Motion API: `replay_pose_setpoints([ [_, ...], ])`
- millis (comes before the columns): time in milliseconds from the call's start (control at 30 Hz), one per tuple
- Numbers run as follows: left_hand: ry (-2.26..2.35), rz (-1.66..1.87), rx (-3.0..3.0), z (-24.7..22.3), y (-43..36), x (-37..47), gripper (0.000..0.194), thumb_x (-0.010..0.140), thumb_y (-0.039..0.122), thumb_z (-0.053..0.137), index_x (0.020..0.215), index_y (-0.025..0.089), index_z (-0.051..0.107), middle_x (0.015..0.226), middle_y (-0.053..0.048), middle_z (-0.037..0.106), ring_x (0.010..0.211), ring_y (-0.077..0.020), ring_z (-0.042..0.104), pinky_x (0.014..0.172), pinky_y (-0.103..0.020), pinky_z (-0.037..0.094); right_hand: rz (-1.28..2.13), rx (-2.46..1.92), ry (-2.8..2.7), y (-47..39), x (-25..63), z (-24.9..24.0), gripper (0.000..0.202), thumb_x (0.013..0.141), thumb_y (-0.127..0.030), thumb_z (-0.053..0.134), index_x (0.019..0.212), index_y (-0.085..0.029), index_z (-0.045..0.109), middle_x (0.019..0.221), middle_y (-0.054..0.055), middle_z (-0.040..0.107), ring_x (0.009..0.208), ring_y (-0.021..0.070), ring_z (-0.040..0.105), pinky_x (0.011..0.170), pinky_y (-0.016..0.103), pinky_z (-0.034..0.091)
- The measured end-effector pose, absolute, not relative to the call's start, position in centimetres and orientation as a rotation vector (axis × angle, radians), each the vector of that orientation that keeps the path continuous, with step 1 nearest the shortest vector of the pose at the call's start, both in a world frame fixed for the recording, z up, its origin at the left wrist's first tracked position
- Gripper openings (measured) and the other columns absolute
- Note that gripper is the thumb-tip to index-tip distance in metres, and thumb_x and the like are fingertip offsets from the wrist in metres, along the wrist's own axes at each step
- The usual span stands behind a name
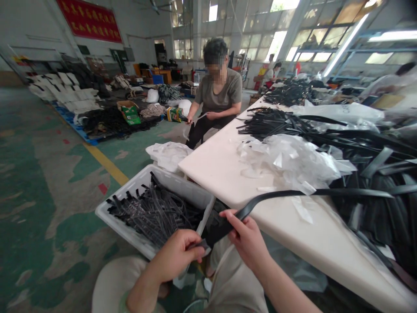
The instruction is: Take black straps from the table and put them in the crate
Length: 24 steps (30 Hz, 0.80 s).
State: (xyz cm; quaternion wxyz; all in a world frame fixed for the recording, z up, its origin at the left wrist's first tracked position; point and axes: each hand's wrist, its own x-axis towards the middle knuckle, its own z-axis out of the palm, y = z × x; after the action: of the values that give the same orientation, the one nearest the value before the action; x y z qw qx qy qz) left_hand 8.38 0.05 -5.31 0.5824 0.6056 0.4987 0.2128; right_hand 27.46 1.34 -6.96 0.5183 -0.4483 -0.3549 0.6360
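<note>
A long black strip [250, 205] runs from the table's heap down over the table edge to my hands. My right hand [246, 234] is closed around it just past the edge, thumb on top. Close to the strip's lower end, my left hand [182, 250] pinches a small greyish piece [202, 245] between thumb and fingers; whether this is the strip's own end or a separate bit, I cannot tell. Beyond my left hand stands a white plastic crate [122, 237] holding many dark strips [156, 208].
The white table [215, 161] carries crumpled clear plastic [286, 158] and heaps of black strips [374, 208]. A white bag [169, 155] lies behind the crate. Across from me, a seated person [221, 91] handles a strip. Loaded blue pallets [93, 141] stand at the left.
</note>
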Motion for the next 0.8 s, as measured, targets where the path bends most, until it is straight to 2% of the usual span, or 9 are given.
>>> replay_pose_setpoints([
  [100,1.126,0.477,1.384,-5.2,-0.1,8.7,0.014,0.076,0.027,0.054,0.072,0.015,0.061,0.070,-0.003,0.064,0.070,-0.0182,0.060,0.067,-0.028,0.043,1.406,-1.085,-1.008,0.8,26.7,-6.9,0.037,0.074,-0.052,0.076,0.074,-0.015,0.071,0.052,-0.004,0.047,0.044,0.0064,0.037,0.042,0.019,0.026],
  [167,1.121,0.494,1.404,-5.2,-0.2,8.8,0.015,0.078,0.027,0.051,0.074,0.016,0.060,0.068,-0.002,0.063,0.068,-0.0175,0.060,0.065,-0.027,0.044,1.478,-1.008,-1.134,0.3,26.3,-6.9,0.036,0.074,-0.051,0.076,0.077,-0.015,0.072,0.057,-0.001,0.054,0.049,0.0092,0.045,0.045,0.021,0.033],
  [200,1.131,0.495,1.417,-5.3,-0.2,8.7,0.014,0.079,0.026,0.051,0.073,0.016,0.058,0.066,-0.001,0.061,0.065,-0.0167,0.058,0.063,-0.027,0.043,1.523,-0.980,-1.131,0.1,26.3,-6.9,0.037,0.074,-0.052,0.075,0.082,-0.016,0.073,0.056,-0.001,0.054,0.048,0.0093,0.044,0.045,0.021,0.033],
  [267,1.165,0.479,1.413,-5.5,-0.4,8.0,0.012,0.079,0.026,0.051,0.074,0.017,0.057,0.064,0.002,0.058,0.061,-0.0153,0.056,0.059,-0.025,0.041,1.522,-0.996,-0.981,0.2,26.7,-7.0,0.042,0.077,-0.056,0.070,0.089,-0.016,0.073,0.048,-0.006,0.043,0.042,0.0076,0.034,0.041,0.020,0.025],
  [333,1.204,0.446,1.408,-5.6,-0.5,7.3,0.013,0.080,0.028,0.052,0.073,0.018,0.056,0.063,0.002,0.056,0.060,-0.0147,0.054,0.058,-0.025,0.039,1.371,-1.081,-0.790,0.7,27.3,-6.9,0.044,0.080,-0.060,0.065,0.083,-0.016,0.072,0.043,-0.009,0.031,0.039,0.0066,0.024,0.038,0.021,0.016],
  [433,1.237,0.479,1.441,-5.6,-0.4,7.0,0.016,0.083,0.031,0.051,0.077,0.018,0.057,0.064,0.003,0.056,0.062,-0.0144,0.053,0.059,-0.025,0.039,1.219,-1.180,-0.851,1.4,27.4,-6.8,0.048,0.079,-0.062,0.064,0.070,-0.016,0.067,0.045,-0.006,0.038,0.040,0.0075,0.030,0.039,0.022,0.019],
  [567,1.184,0.527,1.447,-5.5,-0.2,7.5,0.013,0.083,0.026,0.049,0.084,0.017,0.059,0.067,0.002,0.056,0.066,-0.0154,0.055,0.060,-0.024,0.041,1.233,-1.204,-1.162,1.5,26.7,-6.5,0.054,0.082,-0.068,0.057,0.071,-0.015,0.067,0.048,-0.004,0.045,0.041,0.0098,0.039,0.040,0.022,0.027],
  [667,1.224,0.524,1.455,-6.2,-0.1,6.6,0.020,0.085,0.037,0.052,0.080,0.018,0.059,0.066,0.003,0.055,0.063,-0.0151,0.053,0.059,-0.024,0.041,1.005,-1.262,-1.218,2.2,27.5,-5.9,0.051,0.086,-0.064,0.053,0.074,-0.016,0.066,0.047,-0.004,0.045,0.042,0.0115,0.042,0.042,0.024,0.032],
  [800,1.377,0.580,1.537,-7.9,0.6,5.3,0.039,0.089,0.053,0.044,0.072,0.021,0.057,0.059,0.003,0.056,0.056,-0.0158,0.055,0.054,-0.023,0.042,0.790,-1.216,-1.385,2.7,28.4,-5.9,0.040,0.093,-0.050,0.049,0.081,-0.017,0.068,0.053,-0.002,0.051,0.049,0.0130,0.048,0.049,0.025,0.039],
])
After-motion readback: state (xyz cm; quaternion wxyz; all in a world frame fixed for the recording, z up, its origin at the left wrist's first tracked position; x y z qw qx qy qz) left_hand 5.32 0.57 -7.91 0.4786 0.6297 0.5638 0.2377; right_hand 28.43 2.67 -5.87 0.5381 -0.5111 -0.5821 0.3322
